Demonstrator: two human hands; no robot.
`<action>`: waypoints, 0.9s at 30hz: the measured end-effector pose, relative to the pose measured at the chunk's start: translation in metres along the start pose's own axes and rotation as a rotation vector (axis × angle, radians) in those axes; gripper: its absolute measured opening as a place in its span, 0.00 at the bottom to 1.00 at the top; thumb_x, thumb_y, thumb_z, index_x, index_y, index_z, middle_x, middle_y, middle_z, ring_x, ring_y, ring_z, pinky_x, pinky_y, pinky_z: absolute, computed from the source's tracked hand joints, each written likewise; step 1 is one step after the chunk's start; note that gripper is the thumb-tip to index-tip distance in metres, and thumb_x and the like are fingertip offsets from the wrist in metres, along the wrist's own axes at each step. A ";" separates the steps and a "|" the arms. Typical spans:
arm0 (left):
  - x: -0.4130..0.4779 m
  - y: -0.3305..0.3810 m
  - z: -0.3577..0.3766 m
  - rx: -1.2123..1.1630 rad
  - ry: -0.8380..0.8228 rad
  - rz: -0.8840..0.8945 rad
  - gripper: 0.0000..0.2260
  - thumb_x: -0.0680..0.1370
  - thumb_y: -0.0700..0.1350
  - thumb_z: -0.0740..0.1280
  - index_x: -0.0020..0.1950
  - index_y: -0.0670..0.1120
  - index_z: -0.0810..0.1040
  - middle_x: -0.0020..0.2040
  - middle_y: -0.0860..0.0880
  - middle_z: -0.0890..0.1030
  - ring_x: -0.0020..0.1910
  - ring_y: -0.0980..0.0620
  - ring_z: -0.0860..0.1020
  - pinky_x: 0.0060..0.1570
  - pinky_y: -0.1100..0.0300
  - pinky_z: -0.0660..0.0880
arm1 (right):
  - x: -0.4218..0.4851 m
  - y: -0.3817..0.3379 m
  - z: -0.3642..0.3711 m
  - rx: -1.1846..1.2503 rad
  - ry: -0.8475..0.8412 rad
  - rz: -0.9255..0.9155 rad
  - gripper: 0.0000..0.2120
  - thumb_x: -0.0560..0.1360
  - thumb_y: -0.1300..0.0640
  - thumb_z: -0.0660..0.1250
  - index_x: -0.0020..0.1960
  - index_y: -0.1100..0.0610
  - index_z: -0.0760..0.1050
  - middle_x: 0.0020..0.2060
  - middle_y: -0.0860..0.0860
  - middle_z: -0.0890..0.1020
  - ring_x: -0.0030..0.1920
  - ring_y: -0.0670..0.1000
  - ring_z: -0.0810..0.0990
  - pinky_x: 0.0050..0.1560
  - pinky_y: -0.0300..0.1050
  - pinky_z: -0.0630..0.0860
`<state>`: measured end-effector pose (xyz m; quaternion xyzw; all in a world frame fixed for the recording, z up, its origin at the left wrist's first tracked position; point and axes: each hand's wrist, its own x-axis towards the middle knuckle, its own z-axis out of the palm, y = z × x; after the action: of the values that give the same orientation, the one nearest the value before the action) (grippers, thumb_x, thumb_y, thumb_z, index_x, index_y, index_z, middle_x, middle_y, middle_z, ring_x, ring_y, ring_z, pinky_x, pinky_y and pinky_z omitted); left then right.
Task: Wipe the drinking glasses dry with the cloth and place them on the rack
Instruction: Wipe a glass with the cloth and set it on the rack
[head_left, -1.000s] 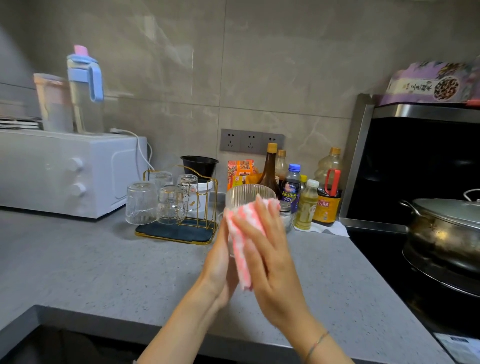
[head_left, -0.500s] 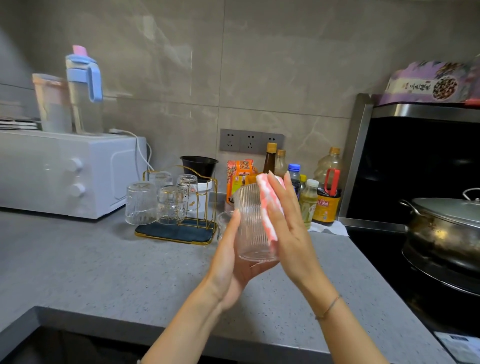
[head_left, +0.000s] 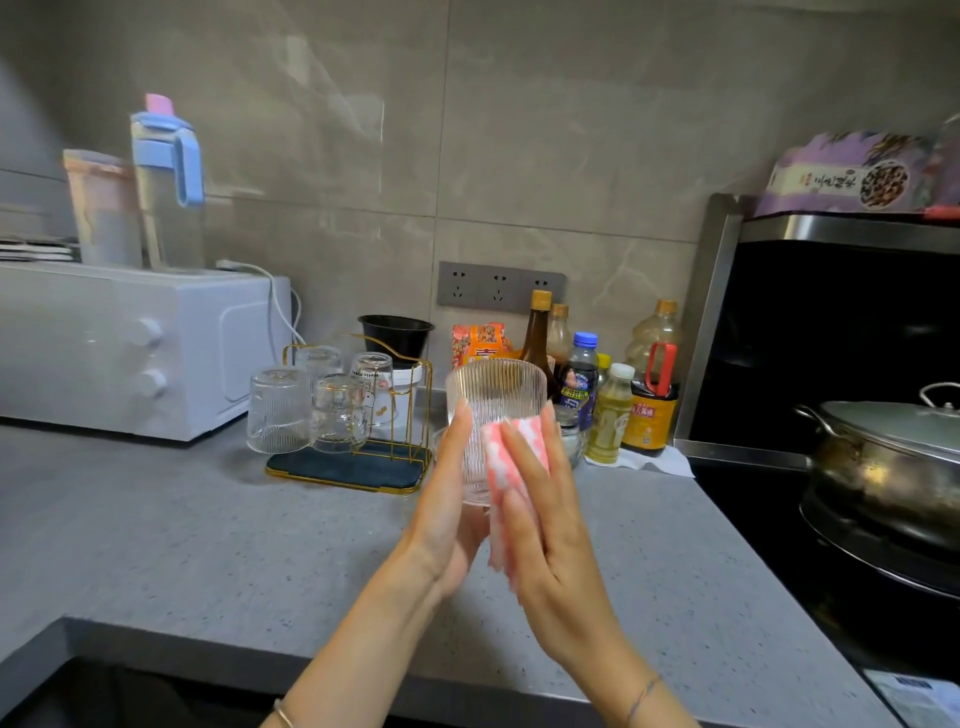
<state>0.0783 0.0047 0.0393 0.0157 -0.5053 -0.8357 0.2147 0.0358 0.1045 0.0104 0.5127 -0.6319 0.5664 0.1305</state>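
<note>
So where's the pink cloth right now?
In the head view, the pink cloth sits near the middle, pressed by the right hand against the ribbed glass that the left hand holds above the counter, just right of the rack.

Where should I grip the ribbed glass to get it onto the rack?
Wrap fingers around the lower wall of the ribbed glass from its left, where the left hand sits: it stands upright, and the cloth covers the right side.
</note>
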 end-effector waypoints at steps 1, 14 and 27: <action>0.001 -0.002 -0.001 0.000 -0.004 -0.005 0.28 0.76 0.65 0.57 0.68 0.48 0.75 0.60 0.45 0.82 0.58 0.48 0.81 0.48 0.57 0.80 | 0.005 -0.001 -0.002 0.018 -0.003 0.013 0.21 0.80 0.43 0.51 0.72 0.34 0.57 0.75 0.33 0.46 0.76 0.40 0.45 0.76 0.57 0.53; -0.007 -0.006 0.005 0.007 0.003 -0.005 0.23 0.75 0.63 0.62 0.63 0.51 0.80 0.58 0.46 0.83 0.57 0.47 0.80 0.59 0.46 0.74 | 0.043 -0.009 -0.019 -0.026 0.056 0.016 0.21 0.80 0.43 0.49 0.74 0.36 0.55 0.76 0.37 0.47 0.75 0.36 0.44 0.76 0.43 0.47; 0.000 0.001 0.005 -0.067 -0.017 -0.021 0.32 0.73 0.66 0.61 0.65 0.44 0.78 0.57 0.42 0.82 0.54 0.46 0.82 0.55 0.53 0.77 | -0.006 -0.001 0.003 -0.066 -0.004 -0.022 0.24 0.79 0.36 0.46 0.74 0.33 0.50 0.76 0.36 0.42 0.77 0.43 0.41 0.75 0.61 0.52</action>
<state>0.0774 0.0080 0.0424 0.0066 -0.4785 -0.8544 0.2022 0.0402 0.1055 0.0050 0.5161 -0.6447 0.5430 0.1523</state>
